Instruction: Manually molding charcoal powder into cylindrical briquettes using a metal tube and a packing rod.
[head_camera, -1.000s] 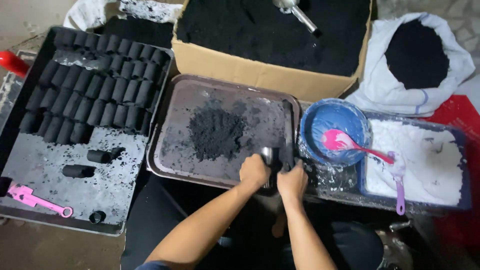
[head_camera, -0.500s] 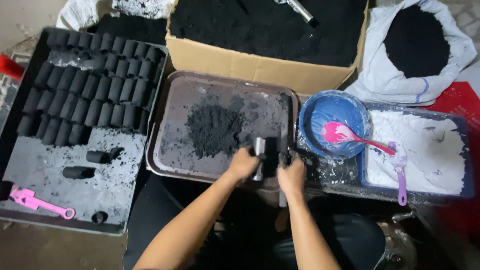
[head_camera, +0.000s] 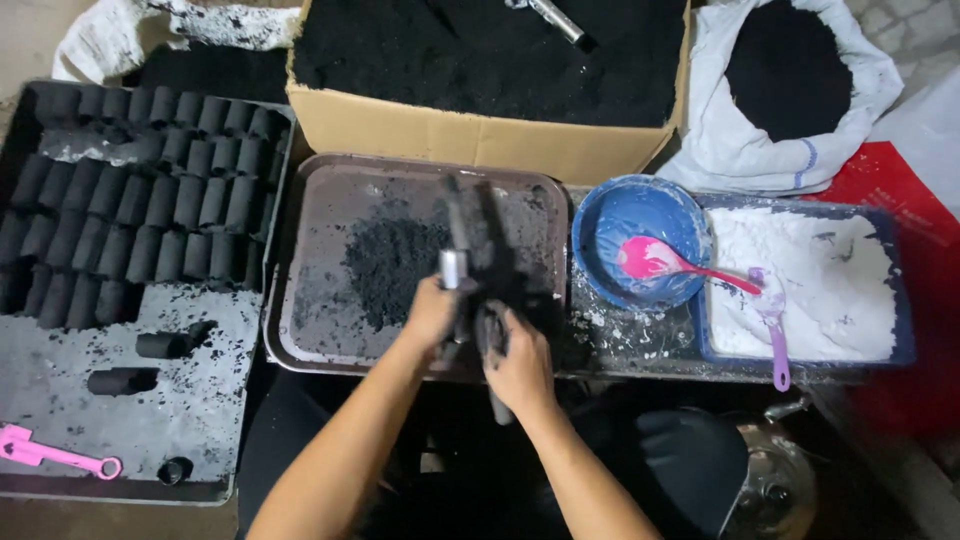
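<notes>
Head view showed both hands risen from the tray's lower edge: left hand (head_camera: 432, 312) and right hand (head_camera: 515, 358) each closed around a blackened tube mould (head_camera: 470, 262), now tilted over the charcoal powder pile (head_camera: 392, 262) mid-frame in one metal tray (head_camera: 310, 330). Two pink scoops, three loose briquettes (head_camera: 165, 345) lay lower left.

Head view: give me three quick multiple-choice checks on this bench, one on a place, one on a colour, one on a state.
1. Where is the loose pile of black powder?
A. on the brown tray
B. in the blue bowl
C. in the white sack

2. What colour is the spoon in the blue bowl?
A. green
B. pink
C. yellow

3. What are both hands doing?
A. resting flat
B. gripping a blackened metal press tool
C. holding the spoon

Answers: 1 A, it lies mid-tray. 2 B, plainly pink. 3 B, left hand and right hand close on the tool.
</notes>
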